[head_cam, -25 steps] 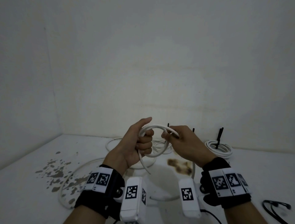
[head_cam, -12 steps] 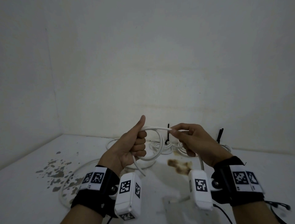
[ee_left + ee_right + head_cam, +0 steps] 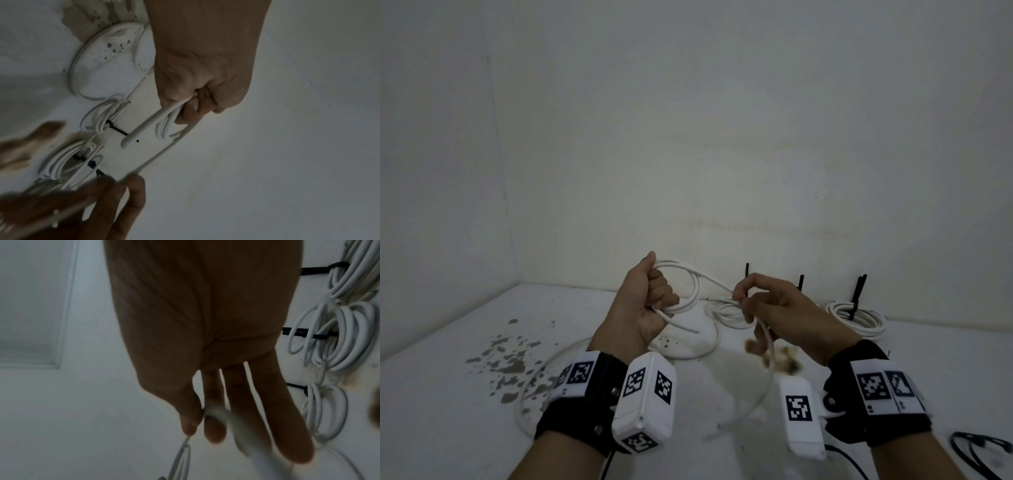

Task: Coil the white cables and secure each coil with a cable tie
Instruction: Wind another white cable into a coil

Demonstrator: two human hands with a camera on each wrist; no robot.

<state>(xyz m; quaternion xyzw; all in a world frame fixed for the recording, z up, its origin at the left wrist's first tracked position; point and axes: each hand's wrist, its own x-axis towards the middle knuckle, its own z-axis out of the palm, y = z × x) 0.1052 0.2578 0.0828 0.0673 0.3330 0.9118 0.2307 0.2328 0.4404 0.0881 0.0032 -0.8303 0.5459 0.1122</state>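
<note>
My left hand [image 3: 650,298] is a fist around a small coil of white cable [image 3: 694,287], held above the table. From the fist the cable runs right to my right hand [image 3: 739,297], whose thumb and forefinger pinch it. Below that hand the cable [image 3: 769,363] trails to the table. In the left wrist view the left hand [image 3: 197,100] grips the loops, and the cable's free end [image 3: 141,129] sticks out. The right wrist view shows the right hand [image 3: 198,418] pinching the blurred cable [image 3: 236,423]. Tied coils [image 3: 859,317] with black cable ties [image 3: 858,294] lie behind.
More tied coils [image 3: 347,337] lie along the back wall. A loose stretch of white cable [image 3: 530,387] loops over the white table by grey paint spots [image 3: 506,356]. A brown stain [image 3: 789,361] marks the middle. A black cable [image 3: 979,448] lies at the near right.
My right hand has left the left hand and slid right and down along the cable, drawing a straight stretch between the hands. The left hand keeps its grip on the coil.
</note>
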